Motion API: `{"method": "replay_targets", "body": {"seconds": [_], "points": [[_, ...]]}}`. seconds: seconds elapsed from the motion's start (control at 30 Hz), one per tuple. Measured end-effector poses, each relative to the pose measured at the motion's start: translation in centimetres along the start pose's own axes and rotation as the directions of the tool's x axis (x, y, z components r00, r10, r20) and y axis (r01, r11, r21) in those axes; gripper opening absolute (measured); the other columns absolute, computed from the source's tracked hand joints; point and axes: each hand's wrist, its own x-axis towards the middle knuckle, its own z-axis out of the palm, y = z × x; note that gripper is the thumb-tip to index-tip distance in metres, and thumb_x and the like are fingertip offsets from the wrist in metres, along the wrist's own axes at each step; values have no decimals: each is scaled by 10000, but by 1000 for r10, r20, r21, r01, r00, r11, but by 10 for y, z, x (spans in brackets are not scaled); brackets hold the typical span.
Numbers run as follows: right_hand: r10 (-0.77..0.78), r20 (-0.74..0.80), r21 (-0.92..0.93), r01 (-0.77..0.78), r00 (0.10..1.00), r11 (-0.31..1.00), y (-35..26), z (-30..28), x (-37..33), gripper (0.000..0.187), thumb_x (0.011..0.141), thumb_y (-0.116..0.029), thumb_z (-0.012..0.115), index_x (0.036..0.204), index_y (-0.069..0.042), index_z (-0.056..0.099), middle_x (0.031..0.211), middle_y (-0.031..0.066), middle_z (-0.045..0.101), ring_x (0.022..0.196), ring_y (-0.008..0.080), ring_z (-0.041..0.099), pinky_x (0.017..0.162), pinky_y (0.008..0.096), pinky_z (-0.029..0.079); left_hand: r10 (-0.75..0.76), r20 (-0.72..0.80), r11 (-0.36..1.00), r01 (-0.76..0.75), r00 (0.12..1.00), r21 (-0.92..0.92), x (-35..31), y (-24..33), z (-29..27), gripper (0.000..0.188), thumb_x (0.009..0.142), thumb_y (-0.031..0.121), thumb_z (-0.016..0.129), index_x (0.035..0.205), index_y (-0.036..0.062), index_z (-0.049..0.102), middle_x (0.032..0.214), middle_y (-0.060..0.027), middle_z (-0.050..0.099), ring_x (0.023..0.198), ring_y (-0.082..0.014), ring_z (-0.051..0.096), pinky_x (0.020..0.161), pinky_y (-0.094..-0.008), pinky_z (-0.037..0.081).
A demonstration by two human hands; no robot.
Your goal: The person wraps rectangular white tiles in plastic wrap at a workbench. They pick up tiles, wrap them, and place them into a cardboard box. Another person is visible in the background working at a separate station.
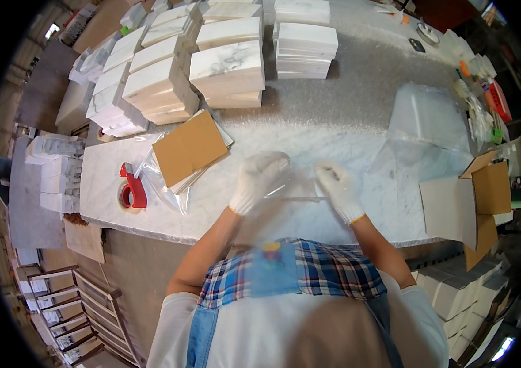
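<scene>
Both my hands wear white knit gloves and are held over the near part of a white marble slab. My left hand is closed, fingers curled toward the middle. My right hand is closed as well, its fingertips facing the left one. Between them stretches a thin clear plastic bag, gripped at its edges by both hands. It is see-through, so its full outline is hard to make out. Left of my left hand, a brown cardboard sheet lies on white sheets and crumpled clear plastic.
A red tape dispenser lies at the slab's left. Stacks of marble tiles stand beyond. At right are a pile of clear plastic bags and an open cardboard box. A slatted rack stands on the floor at lower left.
</scene>
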Motion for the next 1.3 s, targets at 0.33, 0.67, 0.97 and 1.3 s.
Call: {"method": "replay_targets", "body": {"seconds": [0.33, 0.67, 0.97, 1.3], "points": [[-588, -86, -621, 418, 805, 663, -6, 38, -14, 343, 885, -173, 737, 1202, -44, 725, 1017, 141, 726, 972, 322, 689, 876, 393, 547, -130, -155, 991, 125, 979, -41, 15, 1, 13, 253, 972, 162, 688, 1047, -74, 740, 974, -94, 735, 865, -150, 689, 768, -282, 567], [-456, -227, -443, 325, 861, 835, 11, 6, -15, 218, 954, -120, 645, 1105, -7, 754, 982, 157, 749, 928, 288, 698, 847, 390, 535, 133, -97, 989, -126, 986, 77, -5, -7, 4, 262, 981, 165, 692, 1062, -80, 735, 998, -103, 735, 881, -162, 699, 773, -312, 582], [-45, -201, -187, 7, 979, 982, 6, 5, 9, 238, 983, -229, 643, 1077, -43, 759, 940, 185, 739, 869, 359, 704, 799, 419, 540, -115, -199, 990, 128, 973, 52, 55, -18, 4, 263, 965, 202, 711, 1036, -50, 741, 907, -55, 721, 766, -118, 646, 688, -269, 536], [61, -271, -177, -112, 961, 978, 33, -13, 18, 320, 997, -244, 663, 1213, -9, 694, 903, 95, 705, 837, 166, 643, 806, 309, 521, -126, -203, 978, 156, 971, 141, 81, -39, -2, 260, 950, 223, 700, 974, -26, 769, 824, -59, 734, 730, -132, 652, 658, -298, 519]]}}
